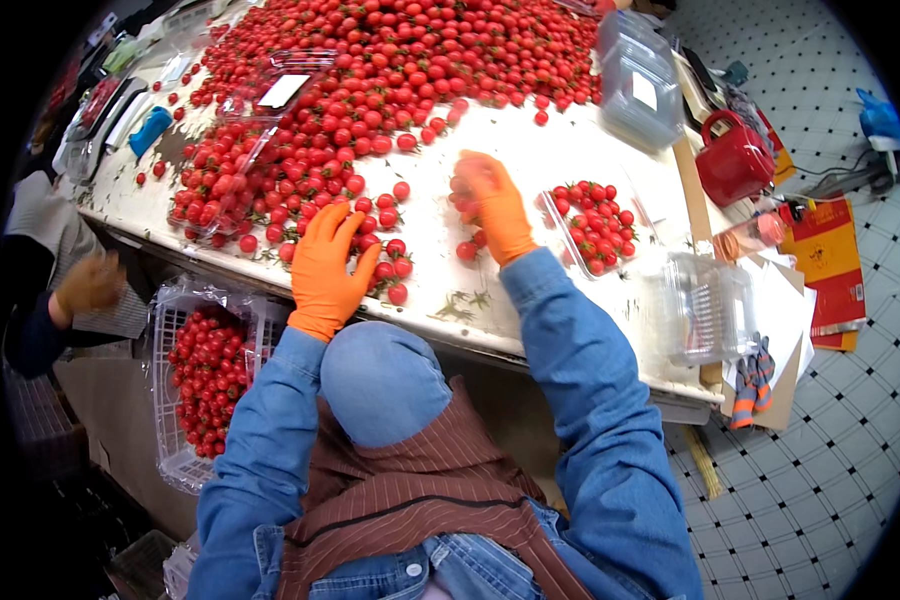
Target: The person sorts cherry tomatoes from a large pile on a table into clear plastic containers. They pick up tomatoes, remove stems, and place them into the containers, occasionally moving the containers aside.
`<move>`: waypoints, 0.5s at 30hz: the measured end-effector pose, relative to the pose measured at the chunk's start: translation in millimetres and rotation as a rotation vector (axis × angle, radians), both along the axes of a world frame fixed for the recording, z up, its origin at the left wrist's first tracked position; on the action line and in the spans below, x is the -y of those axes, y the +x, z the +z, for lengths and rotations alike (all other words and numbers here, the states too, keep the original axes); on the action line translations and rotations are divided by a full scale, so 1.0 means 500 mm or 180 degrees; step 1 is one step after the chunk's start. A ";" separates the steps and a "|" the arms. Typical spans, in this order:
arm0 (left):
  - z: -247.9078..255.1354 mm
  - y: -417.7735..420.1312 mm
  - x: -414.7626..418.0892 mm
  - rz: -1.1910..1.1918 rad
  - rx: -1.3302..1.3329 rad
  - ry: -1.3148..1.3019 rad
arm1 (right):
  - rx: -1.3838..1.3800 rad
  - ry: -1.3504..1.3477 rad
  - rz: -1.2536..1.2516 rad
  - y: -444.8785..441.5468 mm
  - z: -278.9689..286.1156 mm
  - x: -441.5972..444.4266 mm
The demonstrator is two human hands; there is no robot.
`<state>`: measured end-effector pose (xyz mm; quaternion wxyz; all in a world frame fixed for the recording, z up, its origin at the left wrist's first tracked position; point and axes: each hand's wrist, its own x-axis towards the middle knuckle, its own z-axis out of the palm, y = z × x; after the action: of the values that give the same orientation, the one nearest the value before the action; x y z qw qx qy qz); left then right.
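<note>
Orange gloves cover both my hands. My left hand [331, 262] rests at the table's near edge with its fingers spread, touching the loose cherry tomatoes [386, 217] at the edge of the pile. To its right, my blurred right hand [496, 206] curls over a few cherry tomatoes [461, 199]; whether it grips them or only covers them I cannot tell. Two more tomatoes [466, 250] lie by its wrist. Right of that hand stands a clear plastic punnet [566, 236], partly filled with cherry tomatoes [598, 225] that have green stems.
A large tomato heap [420, 60] covers the table's far side. Clear punnets [637, 82] are stacked at the right, with another clear container [709, 307] nearer. A red mug [735, 157] stands beyond. Below left is a tomato-filled crate [163, 390]; another person's gloved hand [90, 283] is beside it.
</note>
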<state>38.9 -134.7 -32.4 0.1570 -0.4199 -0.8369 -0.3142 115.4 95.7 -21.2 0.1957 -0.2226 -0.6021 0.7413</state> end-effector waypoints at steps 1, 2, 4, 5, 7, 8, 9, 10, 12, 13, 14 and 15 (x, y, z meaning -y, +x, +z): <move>0.002 0.000 0.005 0.0026 0.0032 -0.0006 | -0.0181 -0.1292 0.0186 0.010 0.036 -0.015; 0.003 0.001 0.000 0.0002 0.0062 0.0005 | -0.0419 -0.2198 0.0445 0.012 0.015 -0.058; 0.001 0.000 0.002 0.0004 0.0075 0.0001 | -0.0900 -0.3074 0.0559 0.025 0.023 -0.055; -0.003 -0.002 0.004 0.0005 0.0054 -0.0002 | -0.1146 -0.3511 0.0614 0.032 0.026 -0.052; -0.003 -0.002 0.005 0.0004 0.0053 -0.0022 | -0.1247 -0.3572 0.0551 0.038 0.039 -0.037; -0.001 -0.001 0.003 0.0001 0.0072 -0.0029 | -0.1257 -0.3594 0.0537 0.042 0.048 -0.032; 0.001 0.000 0.001 -0.0014 0.0090 -0.0030 | -0.1275 -0.3608 0.0513 0.049 0.059 -0.028; 0.000 0.000 -0.002 -0.0023 0.0066 -0.0008 | -0.1305 -0.3558 0.0485 0.055 0.069 -0.025; -0.003 -0.001 -0.005 -0.0031 0.0012 0.0038 | -0.1364 -0.3457 0.0443 0.066 0.086 -0.026; -0.003 -0.002 -0.003 -0.0028 -0.0005 0.0038 | -0.1395 -0.3277 0.0437 0.072 0.089 -0.035; -0.003 -0.002 -0.001 -0.0024 -0.0022 0.0037 | -0.1423 -0.3098 0.0432 0.081 0.092 -0.050; -0.003 -0.002 0.004 0.0000 -0.0041 0.0039 | -0.1443 -0.2921 0.0447 0.087 0.096 -0.067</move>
<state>37.8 -136.6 -33.9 0.1649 -0.4209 -0.8339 -0.3166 158.8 129.2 27.0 0.1532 -0.0784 -0.1709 0.9701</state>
